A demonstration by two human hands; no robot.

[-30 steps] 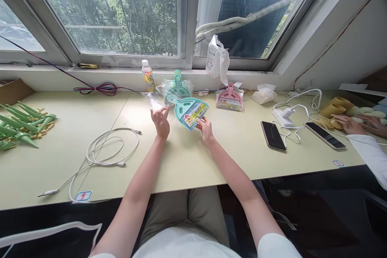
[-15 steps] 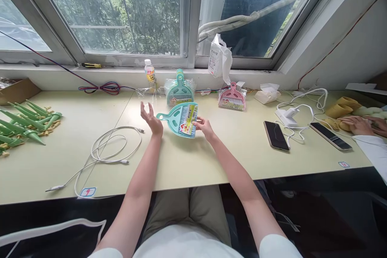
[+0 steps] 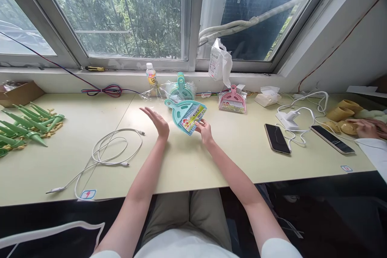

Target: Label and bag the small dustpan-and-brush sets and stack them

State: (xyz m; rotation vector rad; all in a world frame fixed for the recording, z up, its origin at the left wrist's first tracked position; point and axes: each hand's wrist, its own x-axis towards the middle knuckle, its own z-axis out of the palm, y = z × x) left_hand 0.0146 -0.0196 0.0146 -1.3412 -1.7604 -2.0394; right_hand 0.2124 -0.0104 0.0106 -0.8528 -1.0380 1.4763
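Observation:
My right hand [image 3: 204, 130] grips a teal dustpan and brush set [image 3: 185, 113] by its wide bristle edge. The set is tilted above the table, its handle pointing to the upper left, and a printed yellow-green card lies over the bristles. To its left my left hand [image 3: 157, 122] is raised and holds nothing, fingers stretched out and palm turned toward the set. Just behind stands a stack of teal dustpan sets [image 3: 181, 85] in clear wrap, its lower part hidden by the held one. A pink dustpan set [image 3: 232, 100] rests against the wall further right.
A coiled white cable [image 3: 101, 157] lies on the left of the table [image 3: 187, 173], near green plastic pieces [image 3: 33, 125]. A bottle [image 3: 151, 75] stands by the wall. Two phones, one a black phone [image 3: 277, 138], and a power strip [image 3: 287, 120] are right. A co-worker's hands [image 3: 367, 128] are far right.
The held dustpan set has shifted slightly right and tilted, its handle now higher. My left hand's fingers have straightened and drawn together, and the hand has moved a little right.

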